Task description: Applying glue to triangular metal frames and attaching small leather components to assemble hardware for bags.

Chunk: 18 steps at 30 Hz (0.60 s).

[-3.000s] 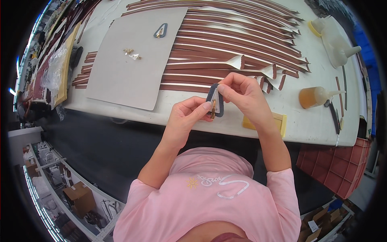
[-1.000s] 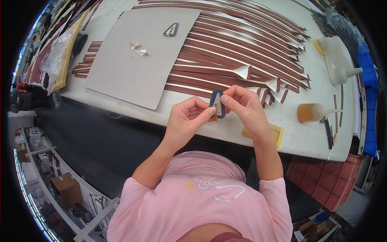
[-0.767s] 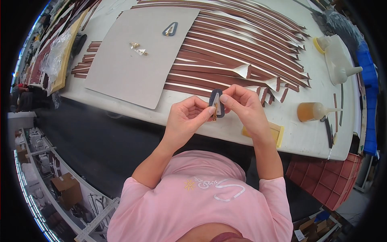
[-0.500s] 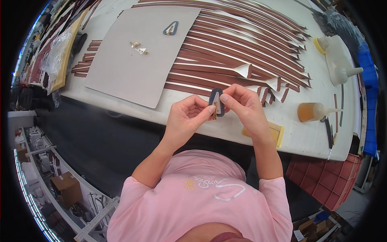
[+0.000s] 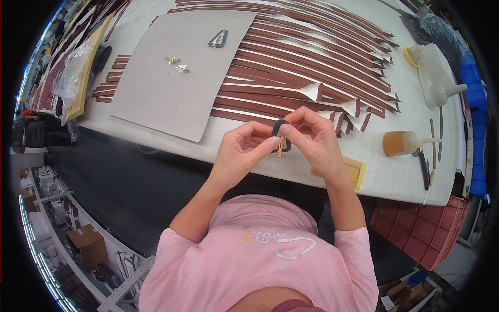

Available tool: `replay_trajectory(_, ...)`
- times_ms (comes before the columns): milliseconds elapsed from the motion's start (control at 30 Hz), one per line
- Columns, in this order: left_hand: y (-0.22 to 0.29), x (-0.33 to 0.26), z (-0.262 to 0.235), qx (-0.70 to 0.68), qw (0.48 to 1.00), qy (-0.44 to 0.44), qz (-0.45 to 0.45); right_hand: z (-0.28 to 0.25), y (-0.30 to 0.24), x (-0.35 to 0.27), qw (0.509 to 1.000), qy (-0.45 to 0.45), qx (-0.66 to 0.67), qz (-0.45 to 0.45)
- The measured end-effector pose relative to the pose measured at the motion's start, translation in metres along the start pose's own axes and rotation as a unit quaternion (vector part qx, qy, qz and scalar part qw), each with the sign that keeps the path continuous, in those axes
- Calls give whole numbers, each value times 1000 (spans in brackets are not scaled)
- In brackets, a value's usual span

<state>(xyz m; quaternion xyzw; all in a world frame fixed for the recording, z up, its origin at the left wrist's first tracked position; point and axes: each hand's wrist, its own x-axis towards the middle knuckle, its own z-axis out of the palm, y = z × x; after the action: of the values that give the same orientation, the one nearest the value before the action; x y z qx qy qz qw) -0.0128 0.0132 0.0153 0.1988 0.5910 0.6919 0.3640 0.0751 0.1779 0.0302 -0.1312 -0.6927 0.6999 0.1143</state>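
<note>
Navy and gold: pinched a rounded-triangular loop (image 5: 276, 128) w/ slim gold metal piece (image 5: 280, 148) at near end, betw. thumb & fingers of left hand (image 5: 236, 151) on left, right hand (image 5: 314, 136) on far right, prob. to steady it at two pts. Held it betw. both sets of fingertips, over near edge of white table (image 5: 405, 177). Saw matching navy loop (image 5: 211, 41) on smooth grey sheet (image 5: 166, 99), far left, prob. laid there to keep it off maroon strips (image 5: 275, 91).

A white table (image 5: 397, 182) carries rows of brown strips (image 5: 270, 100), some with pale flared ends. A grey board (image 5: 171, 96) lies over part of them. To the right rest a white bottle (image 5: 434, 78), an amber bottle (image 5: 397, 144) and a black tool (image 5: 423, 171); a yellow tray (image 5: 360, 177) sits by the near edge.
</note>
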Motion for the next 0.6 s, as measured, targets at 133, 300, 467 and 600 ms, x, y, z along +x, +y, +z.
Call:
replay_trajectory(133,2,8,-2,15,1000,-17,13,1,8,-3,1000,15,-24,-14)
replay_trajectory(300,1,9,-1,27,999,-13,15,0,2,0,991,6,107,80)
replay_trajectory(467,-5,12,2,45,997,-16,63,2,9,3,999,-14,-21,-32)
replay_trajectory(600,-11,12,2,17,999,-13,42,7,12,3,994,17,-95,-51)
